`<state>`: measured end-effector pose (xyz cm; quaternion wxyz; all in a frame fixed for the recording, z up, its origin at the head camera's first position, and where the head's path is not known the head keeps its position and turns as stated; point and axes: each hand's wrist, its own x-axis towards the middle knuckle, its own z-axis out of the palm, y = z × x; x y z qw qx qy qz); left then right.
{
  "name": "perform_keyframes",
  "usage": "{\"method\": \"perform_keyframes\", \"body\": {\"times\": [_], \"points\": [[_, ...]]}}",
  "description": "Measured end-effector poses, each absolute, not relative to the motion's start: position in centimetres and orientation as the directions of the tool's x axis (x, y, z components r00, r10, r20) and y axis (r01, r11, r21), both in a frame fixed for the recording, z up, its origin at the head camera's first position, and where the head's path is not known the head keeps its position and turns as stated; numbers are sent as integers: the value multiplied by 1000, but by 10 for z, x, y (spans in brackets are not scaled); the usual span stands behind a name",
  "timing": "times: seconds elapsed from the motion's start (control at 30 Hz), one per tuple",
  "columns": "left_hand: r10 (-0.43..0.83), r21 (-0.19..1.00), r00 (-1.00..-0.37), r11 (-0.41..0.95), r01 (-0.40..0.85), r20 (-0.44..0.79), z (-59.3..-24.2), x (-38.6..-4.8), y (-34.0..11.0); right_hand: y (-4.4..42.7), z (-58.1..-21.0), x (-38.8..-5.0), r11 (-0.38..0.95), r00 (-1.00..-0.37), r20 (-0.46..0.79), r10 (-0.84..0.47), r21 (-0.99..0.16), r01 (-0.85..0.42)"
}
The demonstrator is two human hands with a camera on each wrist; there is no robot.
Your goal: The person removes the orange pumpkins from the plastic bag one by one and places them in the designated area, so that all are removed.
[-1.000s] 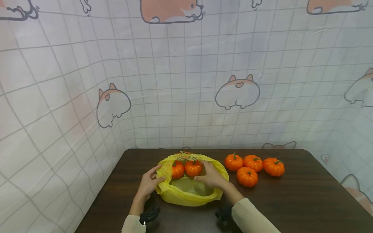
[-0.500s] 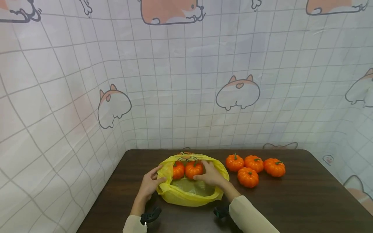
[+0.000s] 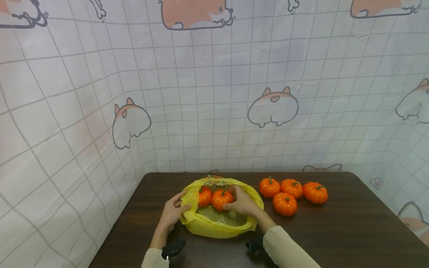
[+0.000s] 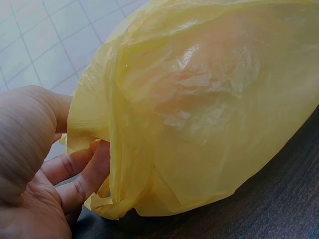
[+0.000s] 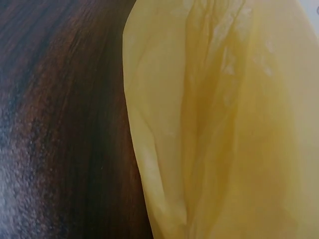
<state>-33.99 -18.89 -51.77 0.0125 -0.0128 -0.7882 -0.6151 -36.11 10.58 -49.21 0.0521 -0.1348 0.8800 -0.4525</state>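
A yellow plastic bag (image 3: 214, 231) lies with its mouth spread wide on the dark table. Two small orange pumpkins are inside it, a left one (image 3: 204, 196) and a right one (image 3: 222, 200). My left hand (image 3: 171, 213) holds the bag's left rim; in the left wrist view the bag's edge (image 4: 92, 117) passes between thumb and fingers. Reaching into the mouth from the right, my right hand (image 3: 244, 203) grips the right pumpkin, thumb on its near side and fingers behind. The right wrist view has only the bag's outer side (image 5: 219, 124) and table, so the hand is hidden there.
Several more orange pumpkins, among them a front one (image 3: 285, 204) and a rightmost one (image 3: 315, 192), stand close together right of the bag. Behind the dark wood table (image 3: 348, 230) hangs a white grid-patterned cloth (image 3: 207, 141) with cartoon dogs.
The right pumpkin has shifted slightly toward me inside the bag, with my right fingers following it. My left hand stays at the bag's rim.
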Motion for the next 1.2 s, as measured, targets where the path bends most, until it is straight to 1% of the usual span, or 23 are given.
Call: {"method": "perform_keyframes", "body": {"times": [0.13, 0.3, 0.6, 1.2], "points": [[6, 969, -999, 246, 34, 33, -518, -340, -189, 105, -492, -361, 571, -954, 40, -297, -794, -211], [7, 971, -999, 238, 34, 33, -518, -340, -189, 107, -490, -359, 584, -940, 84, -331, -764, -274], [6, 973, -999, 227, 35, 34, -517, -339, -189, 113, -480, -349, 516, -922, 132, -363, -796, -317], [2, 970, -999, 240, 33, 34, -517, -338, -189, 131, -466, -321, 398, -932, 157, -326, -872, -286]]}}
